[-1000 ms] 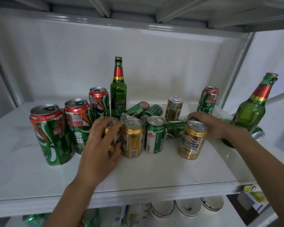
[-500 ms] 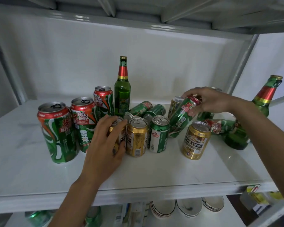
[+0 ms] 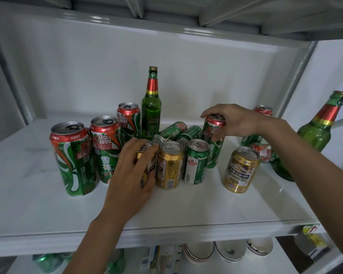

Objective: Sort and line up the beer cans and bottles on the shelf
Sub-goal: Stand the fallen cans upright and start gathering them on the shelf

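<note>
White wall behind a grey metal rack; bowls sit on the lower level, in dim light

2nd tall green can from left: "0.5元换购", "雪花". Leftmost tall can: "20.0%". Lone gold can at right: "XIAOMAIWANG". Other labels too small/blurred to read.

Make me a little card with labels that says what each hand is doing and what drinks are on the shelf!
left hand: holds a short gold can on the shelf
right hand: holds a tall red-and-green can by its top
standing bottle: at the back, upright
tilted bottle: far right, leaning
tall cans: three upright at left
lying cans: green, mid-back
</note>
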Action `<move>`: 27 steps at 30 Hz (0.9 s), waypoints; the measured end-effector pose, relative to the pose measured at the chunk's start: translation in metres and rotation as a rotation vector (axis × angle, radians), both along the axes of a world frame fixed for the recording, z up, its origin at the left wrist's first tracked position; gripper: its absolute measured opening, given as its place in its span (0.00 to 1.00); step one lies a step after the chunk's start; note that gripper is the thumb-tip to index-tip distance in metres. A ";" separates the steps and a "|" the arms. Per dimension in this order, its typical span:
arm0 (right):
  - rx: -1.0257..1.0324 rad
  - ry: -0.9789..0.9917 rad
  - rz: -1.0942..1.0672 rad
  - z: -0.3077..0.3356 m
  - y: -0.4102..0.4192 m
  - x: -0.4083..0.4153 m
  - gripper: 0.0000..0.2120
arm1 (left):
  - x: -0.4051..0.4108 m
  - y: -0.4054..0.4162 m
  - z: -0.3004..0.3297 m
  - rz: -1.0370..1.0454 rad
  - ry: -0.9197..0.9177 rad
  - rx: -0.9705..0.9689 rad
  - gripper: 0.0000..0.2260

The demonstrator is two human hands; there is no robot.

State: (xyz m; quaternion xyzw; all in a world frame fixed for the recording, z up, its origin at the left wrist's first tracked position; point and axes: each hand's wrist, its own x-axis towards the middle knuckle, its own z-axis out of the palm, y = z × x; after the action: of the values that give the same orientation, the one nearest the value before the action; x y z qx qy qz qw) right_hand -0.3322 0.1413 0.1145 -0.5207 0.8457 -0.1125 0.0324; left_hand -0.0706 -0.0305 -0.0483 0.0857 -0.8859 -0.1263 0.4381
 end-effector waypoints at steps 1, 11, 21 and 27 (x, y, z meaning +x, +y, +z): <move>-0.028 -0.045 -0.001 -0.002 0.004 -0.001 0.42 | 0.000 0.000 0.000 0.001 -0.003 0.001 0.29; -0.325 -0.254 -0.292 -0.041 0.077 -0.047 0.14 | 0.001 0.001 0.001 -0.012 -0.014 0.004 0.30; 0.260 0.218 -0.383 -0.119 0.085 -0.120 0.28 | 0.002 0.002 0.001 0.003 -0.050 0.046 0.30; 0.222 0.283 -0.375 -0.107 0.080 -0.102 0.13 | 0.003 0.003 0.000 0.014 -0.054 0.051 0.30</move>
State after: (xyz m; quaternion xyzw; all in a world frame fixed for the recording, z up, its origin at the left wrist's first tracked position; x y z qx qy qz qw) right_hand -0.4340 0.2217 0.0071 -0.3586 0.9307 0.0510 -0.0505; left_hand -0.0681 -0.0272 -0.0481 0.1066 -0.8933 -0.1435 0.4124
